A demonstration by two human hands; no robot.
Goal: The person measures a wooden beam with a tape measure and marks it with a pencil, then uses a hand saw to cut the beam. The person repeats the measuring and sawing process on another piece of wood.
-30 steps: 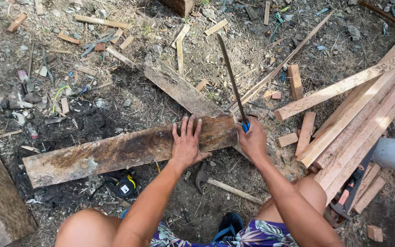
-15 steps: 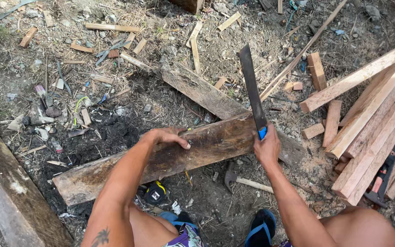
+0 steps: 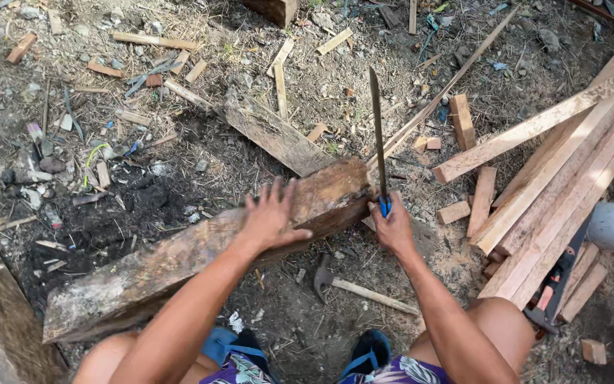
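On the littered ground, the left hand [image 3: 270, 217] is pressing flat, fingers spread, on a weathered beam [image 3: 179, 259]. The right hand [image 3: 392, 226] is gripping a long blade [image 3: 377, 135] by its blue handle, holding it upright at the beam's end.

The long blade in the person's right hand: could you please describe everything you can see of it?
The blade is long, narrow and dark, like a machete, seen nearly edge-on. It has a blue handle gripped by the right hand and points up and away from the person. Its lower part stands by the right end of the weathered plank, which the left hand presses flat. Whether the edge touches the wood cannot be told.
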